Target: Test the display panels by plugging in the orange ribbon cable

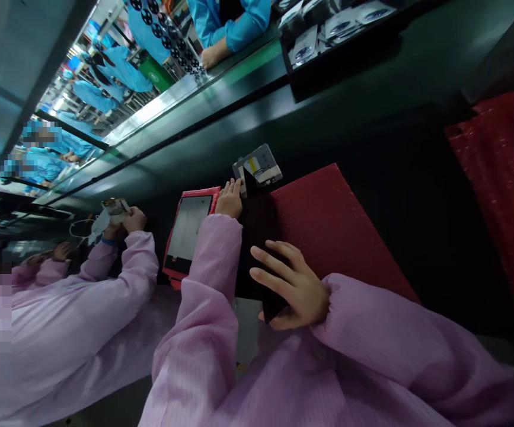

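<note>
My right hand (290, 284) lies on a flat black panel (260, 228), fingers spread over its face and the thumb hooked round its near edge, holding it. The panel rests on a red padded mat (332, 225). My left hand (229, 198) reaches to the panel's far end, its fingers pressed together on a small grey module (260, 165) with a yellow label that is joined to that end. Both of my arms are in pink sleeves.
A red tray (174, 228) holding a grey screen sits left of the panel. A co-worker in pink at the left holds a small part (115, 207). A dark conveyor (239, 112) runs behind; a person in blue rests a hand (214, 54) there. Red bagged material (505, 178) lies right.
</note>
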`<state>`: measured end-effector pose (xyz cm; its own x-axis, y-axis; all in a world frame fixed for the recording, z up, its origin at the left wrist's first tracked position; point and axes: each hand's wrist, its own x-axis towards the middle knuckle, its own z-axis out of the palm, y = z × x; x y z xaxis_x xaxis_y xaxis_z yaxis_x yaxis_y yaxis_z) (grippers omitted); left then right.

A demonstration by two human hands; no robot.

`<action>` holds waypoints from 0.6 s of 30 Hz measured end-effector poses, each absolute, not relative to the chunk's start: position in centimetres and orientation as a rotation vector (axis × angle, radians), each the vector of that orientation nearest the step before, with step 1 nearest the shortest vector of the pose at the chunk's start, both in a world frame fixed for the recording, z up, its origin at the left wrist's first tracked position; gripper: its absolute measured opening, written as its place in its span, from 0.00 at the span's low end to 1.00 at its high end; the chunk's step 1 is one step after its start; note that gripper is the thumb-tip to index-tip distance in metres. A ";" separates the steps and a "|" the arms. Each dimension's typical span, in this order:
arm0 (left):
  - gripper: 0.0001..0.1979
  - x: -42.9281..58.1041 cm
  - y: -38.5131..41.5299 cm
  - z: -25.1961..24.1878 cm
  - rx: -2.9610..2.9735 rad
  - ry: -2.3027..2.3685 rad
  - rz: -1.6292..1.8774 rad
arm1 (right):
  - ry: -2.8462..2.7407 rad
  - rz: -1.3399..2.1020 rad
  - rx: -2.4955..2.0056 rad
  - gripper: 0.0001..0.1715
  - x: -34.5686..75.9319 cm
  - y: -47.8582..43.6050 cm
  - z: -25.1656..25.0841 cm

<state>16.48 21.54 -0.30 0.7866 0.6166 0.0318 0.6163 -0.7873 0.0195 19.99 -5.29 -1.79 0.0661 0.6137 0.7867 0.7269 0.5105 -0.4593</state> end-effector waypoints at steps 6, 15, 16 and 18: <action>0.26 16.8 21.2 -0.2 2.986 1.112 -0.031 | -1.625 -0.134 -1.172 0.45 20.0 -5.4 -1.8; 0.28 16.7 22.7 -1.4 3.009 1.123 -0.043 | -1.626 -0.125 -1.184 0.48 20.0 -5.5 -1.8; 0.28 16.7 22.7 -1.5 3.010 1.124 -0.034 | -1.630 -0.127 -1.181 0.49 20.0 -5.5 -1.7; 0.28 16.7 22.8 -1.6 3.010 1.120 -0.023 | -1.637 -0.128 -1.180 0.49 20.1 -5.5 -1.7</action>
<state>16.66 22.76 -1.57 0.7572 0.6531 0.0110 0.6521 -0.7548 -0.0710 20.07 -5.46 -1.70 0.0530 0.6213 0.7818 0.7354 0.5053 -0.4514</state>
